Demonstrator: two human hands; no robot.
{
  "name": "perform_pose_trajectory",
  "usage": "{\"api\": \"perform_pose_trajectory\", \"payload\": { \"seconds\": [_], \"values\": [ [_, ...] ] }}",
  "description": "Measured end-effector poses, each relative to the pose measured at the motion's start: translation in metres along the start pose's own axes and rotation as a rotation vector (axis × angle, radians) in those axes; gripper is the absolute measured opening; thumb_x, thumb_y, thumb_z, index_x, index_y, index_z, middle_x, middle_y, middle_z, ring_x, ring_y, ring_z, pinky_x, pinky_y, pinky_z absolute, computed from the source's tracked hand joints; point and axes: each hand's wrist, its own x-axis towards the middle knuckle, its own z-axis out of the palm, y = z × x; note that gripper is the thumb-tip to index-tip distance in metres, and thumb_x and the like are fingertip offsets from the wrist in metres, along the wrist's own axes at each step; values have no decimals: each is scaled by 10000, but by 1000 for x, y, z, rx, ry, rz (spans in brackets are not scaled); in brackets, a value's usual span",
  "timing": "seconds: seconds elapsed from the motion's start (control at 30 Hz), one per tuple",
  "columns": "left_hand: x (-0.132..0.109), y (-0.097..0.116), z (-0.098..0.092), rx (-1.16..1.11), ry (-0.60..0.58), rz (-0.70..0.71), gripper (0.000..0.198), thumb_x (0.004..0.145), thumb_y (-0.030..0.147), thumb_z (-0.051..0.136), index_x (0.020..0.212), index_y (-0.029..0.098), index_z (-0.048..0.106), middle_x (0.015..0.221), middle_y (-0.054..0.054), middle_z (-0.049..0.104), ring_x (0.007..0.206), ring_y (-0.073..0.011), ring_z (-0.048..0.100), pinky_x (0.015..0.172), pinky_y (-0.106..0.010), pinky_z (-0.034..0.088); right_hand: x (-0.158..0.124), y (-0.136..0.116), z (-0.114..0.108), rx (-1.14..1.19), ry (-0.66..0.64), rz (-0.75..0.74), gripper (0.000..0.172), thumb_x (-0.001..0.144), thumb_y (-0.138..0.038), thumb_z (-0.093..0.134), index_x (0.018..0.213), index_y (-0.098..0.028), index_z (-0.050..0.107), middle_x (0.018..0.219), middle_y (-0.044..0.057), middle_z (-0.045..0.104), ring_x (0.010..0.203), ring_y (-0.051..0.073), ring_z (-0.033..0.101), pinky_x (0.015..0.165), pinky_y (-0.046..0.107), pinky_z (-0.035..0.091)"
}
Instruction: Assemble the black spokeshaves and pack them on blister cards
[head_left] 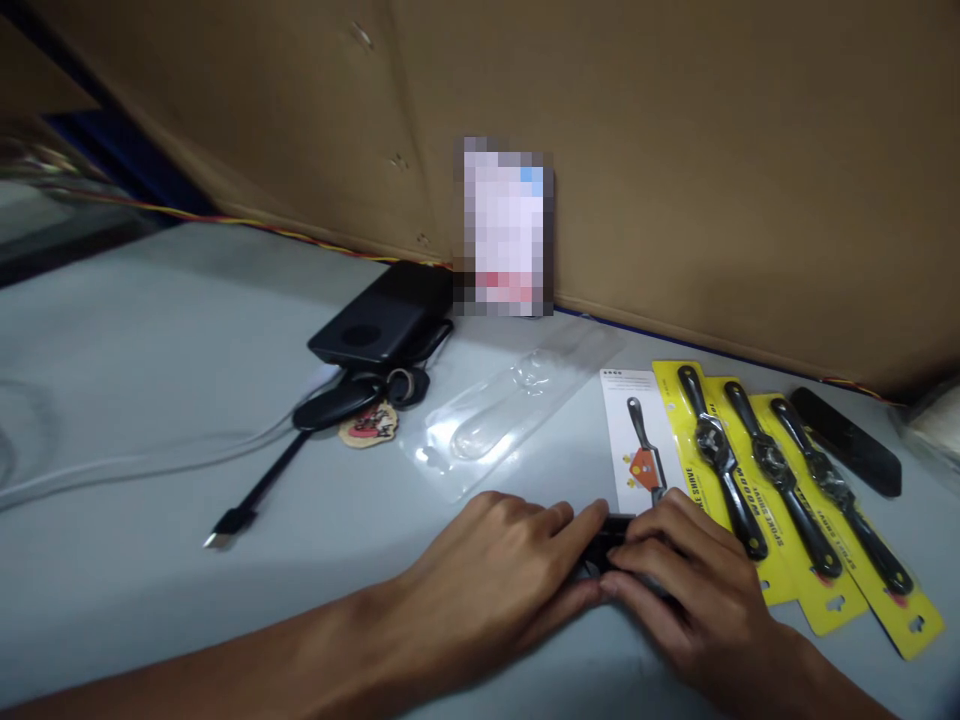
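Observation:
Low in the middle of the view, my left hand [510, 560] and my right hand [697, 580] meet around a small black tool [600, 552]. Fingers of both hands cover most of it, and the little that shows resembles the packed spokeshaves alongside. A white printed card [626, 430] with a picture of such a tool lies just beyond the fingertips. To its right, several yellow cards, among them a spokeshave pack [772, 465], overlap in a slanted row, each with a black spokeshave under clear plastic. Behind my left hand lies a clear plastic blister shell [495, 425].
A black box-shaped device [379, 315] sits at the back with a short black USB cable [259, 490], a wooden charm [369, 427] and a white cord [187, 457]. A dark oblong object [847, 440] rests far right. Cardboard [712, 180] walls the rear; a blurred-out card [504, 230] leans there.

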Motion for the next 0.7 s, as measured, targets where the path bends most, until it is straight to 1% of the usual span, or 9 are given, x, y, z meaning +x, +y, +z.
{"api": "perform_pose_trajectory", "payload": {
  "seconds": [0.13, 0.2, 0.3, 0.33, 0.4, 0.43, 0.47, 0.57, 0.7],
  "values": [
    [1, 1, -1, 0, -10, -6, 284, 1009, 446, 452, 1069, 187, 553, 754, -15, 705, 564, -202, 651, 484, -301, 373, 1, -4, 6, -34, 11, 20, 226, 968, -111, 503, 823, -190, 658, 694, 27, 627, 652, 160, 545, 617, 320, 485],
    [1, 1, -2, 4, -8, -6, 267, 1003, 449, 464, 1038, 197, 548, 748, -8, 701, 561, -195, 652, 476, -298, 360, 0, -5, 9, -21, 30, 53, 211, 960, -103, 499, 841, -181, 655, 687, 22, 623, 636, 155, 537, 612, 314, 472],
    [1, 1, -2, 4, -13, -6, 239, 994, 438, 487, 1011, 206, 541, 742, -1, 697, 560, -191, 656, 473, -291, 346, 0, -5, 8, 61, 43, 173, 164, 941, -123, 539, 835, -173, 654, 681, 13, 623, 632, 147, 558, 602, 291, 468],
    [1, 1, -2, 0, -15, -6, 237, 993, 437, 488, 1010, 207, 540, 744, -1, 697, 561, -192, 658, 472, -290, 346, 0, -4, 6, 106, 23, 224, 152, 933, -138, 560, 824, -175, 660, 683, 10, 626, 636, 144, 573, 598, 281, 471],
    [1, 1, -2, -14, -17, -5, 240, 996, 438, 483, 1024, 206, 539, 749, 0, 698, 565, -199, 662, 472, -293, 349, 1, -2, -1, 207, -73, 310, 101, 909, -168, 615, 847, -184, 693, 712, 7, 655, 671, 141, 613, 619, 264, 493],
    [1, 0, -2, -21, -18, -3, 244, 996, 438, 483, 1038, 205, 540, 752, 0, 700, 568, -204, 664, 471, -296, 353, 2, 0, -6, 251, -136, 340, 77, 896, -174, 640, 896, -191, 716, 757, 12, 682, 715, 144, 637, 658, 264, 513],
    [1, 0, -2, -23, -19, -1, 247, 995, 435, 487, 1054, 202, 541, 756, -2, 702, 573, -208, 667, 471, -300, 357, 3, 2, -11, 284, -198, 357, 109, 886, -176, 660, 962, -203, 732, 816, 18, 709, 770, 149, 657, 709, 270, 529],
    [2, 0, -3, -18, -33, -5, 248, 978, 421, 521, 1072, 193, 548, 767, -7, 711, 582, -210, 673, 480, -302, 377, 4, 9, -22, 306, -319, 326, 227, 895, -174, 662, 1099, -244, 737, 941, 30, 734, 877, 157, 669, 805, 292, 543],
    [2, 0, -4, -5, -43, -13, 259, 967, 415, 542, 1084, 184, 558, 770, -12, 718, 583, -213, 675, 480, -306, 392, 3, 15, -27, 214, -351, 184, 304, 939, -213, 627, 1234, -254, 687, 970, 44, 732, 916, 186, 655, 851, 348, 548]
  ]
}}
